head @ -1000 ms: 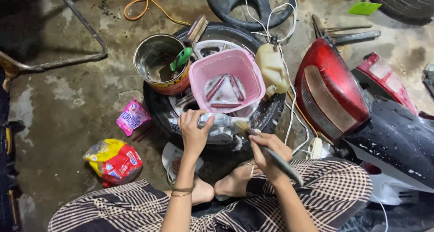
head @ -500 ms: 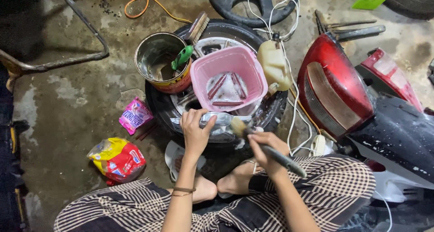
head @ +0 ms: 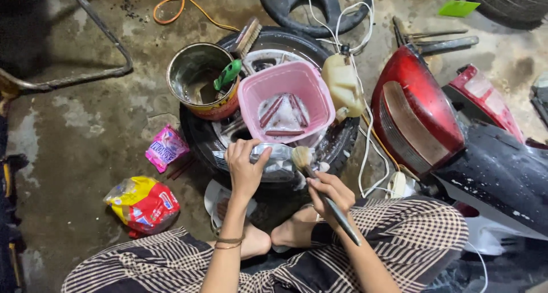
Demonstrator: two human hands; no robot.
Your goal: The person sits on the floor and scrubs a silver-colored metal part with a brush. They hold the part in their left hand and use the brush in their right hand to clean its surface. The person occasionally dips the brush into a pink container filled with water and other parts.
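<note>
Metal part (head: pixel 273 157), wet and grey, on the tyre (head: pixel 200 134) in front of the pink basket (head: pixel 251 107). Head view: left hand (head: pixel 244 168) clenched on part's near end, wrist bent down. Right hand (head: pixel 331 191) grasping paintbrush (head: pixel 319 184), bristles touching part's right end. Risks, as judged: slippery part sliding off tyre; suds flicked onto red tail light (head: pixel 419 107); white cable (head: pixel 365 156) snagged by brush handle.

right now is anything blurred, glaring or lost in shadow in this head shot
Head view: sharp at centre, with the left hand, right hand and paintbrush crisp; soft glare on the red tail-light housing and metal can; the left edge and lower right corner sink into dark shadow; slight wide-angle bending at the borders.
</note>
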